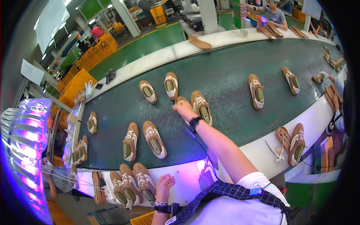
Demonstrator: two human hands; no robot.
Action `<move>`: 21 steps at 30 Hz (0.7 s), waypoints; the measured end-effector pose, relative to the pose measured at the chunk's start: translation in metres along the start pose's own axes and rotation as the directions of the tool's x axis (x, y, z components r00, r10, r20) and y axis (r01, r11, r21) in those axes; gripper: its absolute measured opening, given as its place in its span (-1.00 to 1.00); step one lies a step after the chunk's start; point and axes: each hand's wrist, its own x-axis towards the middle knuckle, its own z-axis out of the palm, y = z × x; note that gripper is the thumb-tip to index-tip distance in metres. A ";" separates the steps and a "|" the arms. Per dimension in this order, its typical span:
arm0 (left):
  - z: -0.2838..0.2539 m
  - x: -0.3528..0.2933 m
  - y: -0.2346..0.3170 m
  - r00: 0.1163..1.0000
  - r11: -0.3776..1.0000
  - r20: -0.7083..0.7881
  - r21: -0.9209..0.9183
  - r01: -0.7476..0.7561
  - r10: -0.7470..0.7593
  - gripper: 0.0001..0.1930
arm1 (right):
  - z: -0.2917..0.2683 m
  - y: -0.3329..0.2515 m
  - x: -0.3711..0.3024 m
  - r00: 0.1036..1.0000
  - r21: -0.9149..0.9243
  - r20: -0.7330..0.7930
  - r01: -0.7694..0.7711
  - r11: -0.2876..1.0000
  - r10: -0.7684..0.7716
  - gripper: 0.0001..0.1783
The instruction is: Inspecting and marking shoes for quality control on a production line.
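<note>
My right hand (184, 111) reaches out over the dark green conveyor belt. Its fingers are closed on a tan sneaker (181, 99), most of which the hand hides. Just right of it stands another tan sneaker (201, 105) with white laces and an olive insert, partly behind my wrist. My left hand (164, 185) is near my body above the white ledge, fingers loosely curled and apart, with nothing visible in it. Closest to it is a tan sneaker (144, 182), at the end of a row of sneakers on the ledge.
More sneakers stand in pairs on the belt (225, 67). A brown sole (200, 43) lies on the far ledge. At right, a sneaker (297, 144) and white laces (279, 155) rest on the near ledge. A purple-lit machine (26, 150) stands left; a co-worker's hand (325, 76) touches a shoe.
</note>
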 end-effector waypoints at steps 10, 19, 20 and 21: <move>0.023 -0.034 -0.026 0.931 0.909 0.182 0.338 0.243 -0.317 -0.61 | -0.019 0.053 -0.031 0.990 -0.565 -0.138 -0.063 0.823 -0.019 -0.50; 0.017 -0.025 -0.028 0.888 0.893 0.248 0.341 0.294 -0.387 -0.59 | -0.090 0.000 -0.178 0.998 -0.453 0.055 0.007 0.892 0.020 -0.40; 0.013 -0.024 -0.027 0.901 0.902 0.239 0.336 0.273 -0.362 -0.63 | -0.094 -0.001 -0.198 0.986 -0.453 0.112 -0.057 0.890 0.120 -0.35; 0.005 -0.025 -0.027 0.908 0.904 0.224 0.329 0.273 -0.355 -0.63 | -0.097 0.001 -0.218 0.961 -0.457 0.174 -0.117 0.882 0.217 -0.30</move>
